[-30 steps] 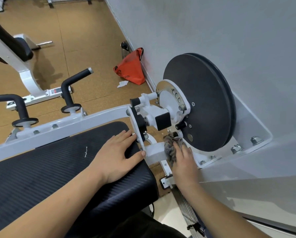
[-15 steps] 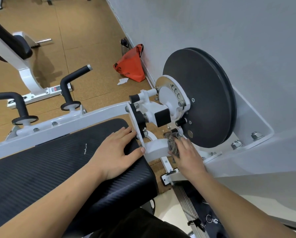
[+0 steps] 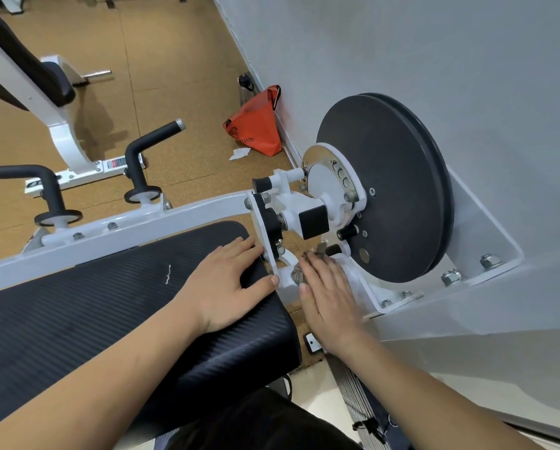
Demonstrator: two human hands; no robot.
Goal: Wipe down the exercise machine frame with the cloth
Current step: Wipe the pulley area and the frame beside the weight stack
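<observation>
At the far left, a second white machine [image 3: 61, 131] with a black cushion stands on the cork floor [image 3: 181, 60]. Nearer, two black handles [image 3: 155, 138] rise from the long white frame bar [image 3: 142, 222], which runs along the far edge of the black pad [image 3: 109, 303]. The left hand [image 3: 226, 280] lies flat on the pad's far right corner, fingers slightly spread. Its thumb reaches the pad's right edge and touches the white bracket plate [image 3: 265, 241] there.

Just right of that plate, the right hand [image 3: 329, 293] presses down on the grey cloth [image 3: 299, 276], fingers straight and close together. The cloth is bunched on a short white tube of the frame, between the bracket plate and the lower rim of the big black disc [image 3: 392, 190], and only its crumpled edge shows past the fingertips. An orange bag [image 3: 255, 128] leans at the foot of the grey wall [image 3: 402, 43] behind. Below the disc, bolts [image 3: 452, 276] sit in the white mounting plate.
</observation>
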